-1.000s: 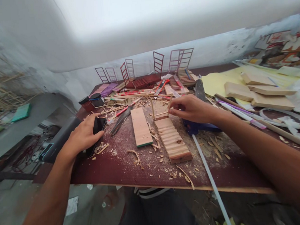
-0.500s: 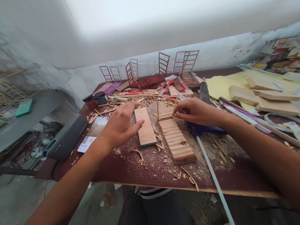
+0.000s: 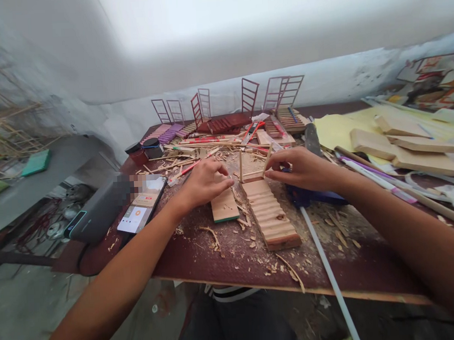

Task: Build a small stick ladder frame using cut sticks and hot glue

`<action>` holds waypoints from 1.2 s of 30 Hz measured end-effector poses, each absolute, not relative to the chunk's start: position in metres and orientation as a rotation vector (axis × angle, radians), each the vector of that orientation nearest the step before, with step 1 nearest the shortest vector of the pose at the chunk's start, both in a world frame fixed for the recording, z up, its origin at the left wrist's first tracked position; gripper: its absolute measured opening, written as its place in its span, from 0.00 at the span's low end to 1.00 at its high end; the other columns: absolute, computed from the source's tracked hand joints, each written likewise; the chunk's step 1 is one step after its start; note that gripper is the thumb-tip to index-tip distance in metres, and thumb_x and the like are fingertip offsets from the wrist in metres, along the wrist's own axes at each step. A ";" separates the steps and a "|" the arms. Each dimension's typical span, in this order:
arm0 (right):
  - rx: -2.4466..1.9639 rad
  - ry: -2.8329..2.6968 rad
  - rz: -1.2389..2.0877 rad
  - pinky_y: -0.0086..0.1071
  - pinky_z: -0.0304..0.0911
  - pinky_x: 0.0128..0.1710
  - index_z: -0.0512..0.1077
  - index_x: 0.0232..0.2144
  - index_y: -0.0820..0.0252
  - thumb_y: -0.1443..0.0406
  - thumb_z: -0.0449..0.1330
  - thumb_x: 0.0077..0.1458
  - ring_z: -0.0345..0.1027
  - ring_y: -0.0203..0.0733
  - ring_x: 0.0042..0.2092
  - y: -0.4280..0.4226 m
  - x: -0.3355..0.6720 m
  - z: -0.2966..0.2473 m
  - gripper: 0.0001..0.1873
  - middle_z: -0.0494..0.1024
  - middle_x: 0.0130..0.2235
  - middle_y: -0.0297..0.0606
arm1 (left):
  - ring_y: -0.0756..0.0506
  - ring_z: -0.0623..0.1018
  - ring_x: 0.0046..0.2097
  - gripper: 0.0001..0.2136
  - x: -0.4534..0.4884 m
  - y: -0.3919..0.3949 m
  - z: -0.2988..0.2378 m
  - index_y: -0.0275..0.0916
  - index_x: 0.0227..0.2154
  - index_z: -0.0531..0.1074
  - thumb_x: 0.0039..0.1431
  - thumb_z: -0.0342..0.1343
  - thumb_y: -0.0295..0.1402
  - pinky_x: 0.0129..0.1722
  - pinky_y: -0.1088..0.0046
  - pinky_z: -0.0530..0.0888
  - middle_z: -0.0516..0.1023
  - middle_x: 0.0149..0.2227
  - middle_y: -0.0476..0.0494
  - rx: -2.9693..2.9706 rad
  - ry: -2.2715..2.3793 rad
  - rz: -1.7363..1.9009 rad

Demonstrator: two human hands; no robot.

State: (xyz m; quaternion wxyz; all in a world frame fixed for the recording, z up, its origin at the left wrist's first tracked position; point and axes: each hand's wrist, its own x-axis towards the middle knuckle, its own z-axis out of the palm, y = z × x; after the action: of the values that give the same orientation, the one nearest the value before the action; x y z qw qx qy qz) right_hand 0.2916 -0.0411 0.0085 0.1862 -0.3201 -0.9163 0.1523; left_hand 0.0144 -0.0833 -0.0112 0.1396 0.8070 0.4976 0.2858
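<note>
In the head view, a ridged wooden block [image 3: 273, 213] lies on the table with two thin sticks standing up at its far end. My right hand [image 3: 296, 168] pinches the right upright stick [image 3: 268, 155] between thumb and fingertips. The left upright stick [image 3: 241, 165] stands free, leaning slightly. Over a flat wooden board [image 3: 224, 207] with a green edge hovers my left hand [image 3: 205, 182], its fingers half curled and apart from the thumb, with nothing visible in them. It covers the far part of that board.
A phone [image 3: 142, 206] and a dark grey box-shaped device [image 3: 99, 210] are at the left. Finished ridged pieces with ladder-like frames [image 3: 250, 96] stand at the back. Wooden blocks [image 3: 424, 156] lie at the right. A glue gun [image 3: 318, 193] rests under my right wrist. Wood shavings cover the table.
My left hand has moved right over the flat board, and its fingers have curled inward. The right hand keeps its pinch on the stick. The phone's screen is more exposed.
</note>
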 end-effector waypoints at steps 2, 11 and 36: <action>-0.898 -2.571 0.417 0.35 0.59 0.33 0.77 0.31 0.58 0.55 0.58 0.62 0.69 0.39 0.31 -0.042 0.291 0.009 0.15 0.80 0.30 0.39 | 0.43 0.78 0.42 0.04 0.013 -0.083 -0.015 0.37 0.31 0.78 0.57 0.66 0.31 0.48 0.61 0.72 0.80 0.37 0.42 2.310 1.402 0.851; -0.919 -2.284 0.455 0.33 0.55 0.29 0.69 0.28 0.59 0.56 0.60 0.64 0.58 0.35 0.28 -0.051 0.282 0.008 0.15 0.71 0.26 0.34 | 0.44 0.80 0.41 0.02 0.018 -0.083 -0.018 0.37 0.32 0.78 0.57 0.64 0.30 0.45 0.65 0.73 0.83 0.37 0.43 2.261 1.385 0.914; -0.973 -2.341 0.380 0.31 0.54 0.31 0.73 0.26 0.62 0.62 0.57 0.65 0.61 0.34 0.27 -0.055 0.279 0.003 0.15 0.72 0.24 0.33 | 0.41 0.78 0.44 0.12 0.036 -0.087 -0.029 0.39 0.35 0.77 0.52 0.71 0.37 0.47 0.61 0.71 0.83 0.39 0.45 2.254 1.311 0.852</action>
State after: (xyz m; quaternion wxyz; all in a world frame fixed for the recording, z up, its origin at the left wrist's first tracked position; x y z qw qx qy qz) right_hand 0.2788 -0.0546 0.0026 0.2851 -0.3638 -0.8753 0.1420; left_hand 0.0357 -0.0868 -0.0294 0.1978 0.8054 0.4684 0.3046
